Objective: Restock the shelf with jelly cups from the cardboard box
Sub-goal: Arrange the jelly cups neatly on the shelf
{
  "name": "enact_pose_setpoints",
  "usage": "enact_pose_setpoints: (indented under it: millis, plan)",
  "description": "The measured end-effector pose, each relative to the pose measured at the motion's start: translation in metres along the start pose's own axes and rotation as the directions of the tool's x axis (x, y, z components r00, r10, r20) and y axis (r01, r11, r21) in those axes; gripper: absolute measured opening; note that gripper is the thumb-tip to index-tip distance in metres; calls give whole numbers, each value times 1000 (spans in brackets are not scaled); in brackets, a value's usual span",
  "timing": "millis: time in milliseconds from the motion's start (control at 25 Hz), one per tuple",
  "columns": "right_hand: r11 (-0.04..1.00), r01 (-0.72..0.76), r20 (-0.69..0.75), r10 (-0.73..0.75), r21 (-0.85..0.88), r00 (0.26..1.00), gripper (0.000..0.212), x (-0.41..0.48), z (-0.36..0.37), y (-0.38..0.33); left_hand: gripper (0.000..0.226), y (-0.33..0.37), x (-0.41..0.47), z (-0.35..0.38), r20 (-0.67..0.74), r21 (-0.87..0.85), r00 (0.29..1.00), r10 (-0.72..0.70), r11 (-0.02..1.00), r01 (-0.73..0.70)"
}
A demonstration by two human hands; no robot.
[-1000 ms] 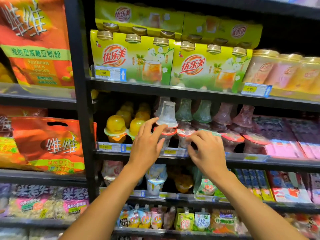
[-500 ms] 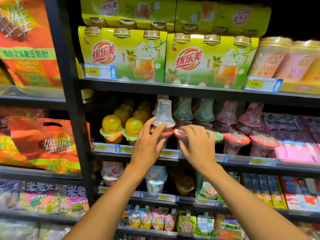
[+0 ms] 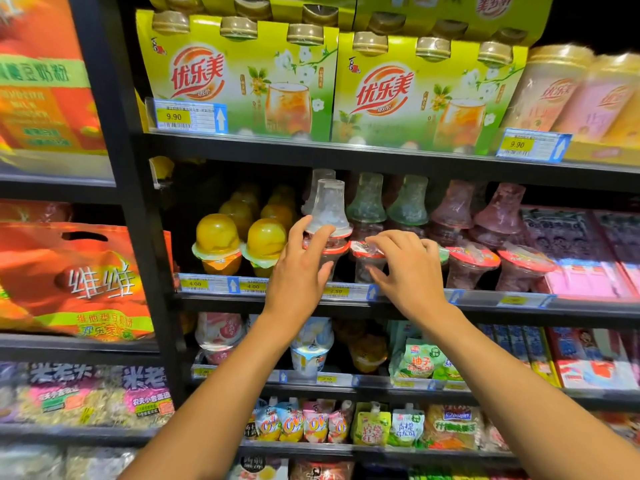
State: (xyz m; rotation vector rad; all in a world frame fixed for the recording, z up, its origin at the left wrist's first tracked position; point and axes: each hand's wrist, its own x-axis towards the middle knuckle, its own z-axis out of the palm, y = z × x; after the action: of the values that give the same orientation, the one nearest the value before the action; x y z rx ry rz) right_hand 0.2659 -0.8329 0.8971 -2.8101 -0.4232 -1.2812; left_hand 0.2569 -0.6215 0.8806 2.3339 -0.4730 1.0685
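My left hand (image 3: 294,275) curls round a clear red-lidded plastic jelly cup (image 3: 337,248) — my right hand (image 3: 412,271) grips the neighbouring cup (image 3: 359,250).

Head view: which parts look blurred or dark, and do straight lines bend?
Head view: the orange bags at the left edge are smeared by blur; the green milk tea packs, left hand and right hand are fairly sharp; the bay behind the yellow jelly cups lies in deep shadow; the shelf edge slants and bows slightly.

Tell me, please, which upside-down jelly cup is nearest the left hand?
The clear upside-down cup at front-left, stacked on the red-lidded cup that the left hand holds; the green ones and purple ones stand farther right.
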Motion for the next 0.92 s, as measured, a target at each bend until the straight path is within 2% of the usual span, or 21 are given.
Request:
enact_pose_setpoints:
  millis: [920]
  plan:
    - [1000, 18, -38, -18, 7, 999, 45, 6, 3, 1, 61, 2, 0, 2, -16, -13, 1000, -10, 1000, 10]
